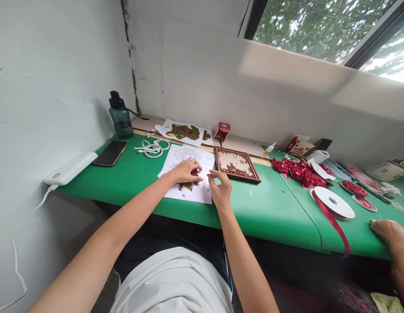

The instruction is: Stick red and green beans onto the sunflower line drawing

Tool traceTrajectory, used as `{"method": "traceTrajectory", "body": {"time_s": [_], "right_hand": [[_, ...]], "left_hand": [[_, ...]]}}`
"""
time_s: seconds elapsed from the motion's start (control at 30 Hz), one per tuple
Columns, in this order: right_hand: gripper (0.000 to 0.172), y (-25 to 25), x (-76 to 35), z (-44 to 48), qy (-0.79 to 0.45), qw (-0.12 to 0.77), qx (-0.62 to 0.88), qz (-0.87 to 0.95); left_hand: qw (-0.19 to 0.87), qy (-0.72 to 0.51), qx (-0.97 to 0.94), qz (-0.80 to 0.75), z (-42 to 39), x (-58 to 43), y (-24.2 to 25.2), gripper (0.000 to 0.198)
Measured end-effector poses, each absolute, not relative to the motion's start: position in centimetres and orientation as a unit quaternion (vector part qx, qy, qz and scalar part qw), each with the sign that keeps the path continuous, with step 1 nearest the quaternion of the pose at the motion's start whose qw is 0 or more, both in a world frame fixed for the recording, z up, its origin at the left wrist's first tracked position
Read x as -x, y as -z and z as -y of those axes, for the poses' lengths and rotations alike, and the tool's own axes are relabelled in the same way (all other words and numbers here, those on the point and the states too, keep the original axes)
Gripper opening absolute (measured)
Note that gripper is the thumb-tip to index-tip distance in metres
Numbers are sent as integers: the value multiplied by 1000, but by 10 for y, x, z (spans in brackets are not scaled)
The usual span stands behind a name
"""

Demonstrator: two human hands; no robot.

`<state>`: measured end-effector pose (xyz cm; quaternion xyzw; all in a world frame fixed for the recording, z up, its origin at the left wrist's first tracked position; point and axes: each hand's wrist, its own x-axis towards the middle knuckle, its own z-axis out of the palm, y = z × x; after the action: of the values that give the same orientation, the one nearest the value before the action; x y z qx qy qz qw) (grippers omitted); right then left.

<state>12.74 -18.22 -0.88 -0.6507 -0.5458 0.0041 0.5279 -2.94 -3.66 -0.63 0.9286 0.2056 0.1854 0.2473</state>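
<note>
On the green table lies a white sheet point(171, 161) printed with flower outlines, partly covered with small red and green beans point(188, 187). Spread over the middle of the sheet is my left hand point(186, 171), its fingers curved and apart around a patch of dark red beans point(194, 172). My right hand point(220, 187) hovers at the sheet's right edge, thumb and fingertips pinched together. Whatever sits in that pinch is too small to make out. Just beyond it stands a brown-framed tray point(233, 161) scattered with loose beans.
Behind lies a finished-looking bean picture point(184, 132) beside a small red box point(223, 130). A phone point(110, 153), coiled white cable point(153, 149) and bottle point(121, 119) are left. Rightward are a glue bottle point(269, 149), red sequin trim point(301, 172), a ribbon spool point(334, 202) and another person's hand point(387, 230).
</note>
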Motion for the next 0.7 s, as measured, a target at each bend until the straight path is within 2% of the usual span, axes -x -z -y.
{"method": "traceTrajectory", "body": {"time_s": [0.13, 0.23, 0.43, 0.7], "right_hand": [[24, 2, -137, 183, -14, 541, 647, 538], [33, -10, -163, 175, -32, 523, 666, 530], [57, -31, -243, 134, -48, 371, 788, 488], [65, -23, -278, 102, -29, 252, 805, 536]], "left_hand": [[247, -176, -929, -210, 40, 29, 4, 46], [239, -164, -932, -216, 42, 30, 2, 47], [228, -174, -932, -221, 42, 30, 1, 46], [218, -176, -936, -211, 40, 32, 3, 45]]}}
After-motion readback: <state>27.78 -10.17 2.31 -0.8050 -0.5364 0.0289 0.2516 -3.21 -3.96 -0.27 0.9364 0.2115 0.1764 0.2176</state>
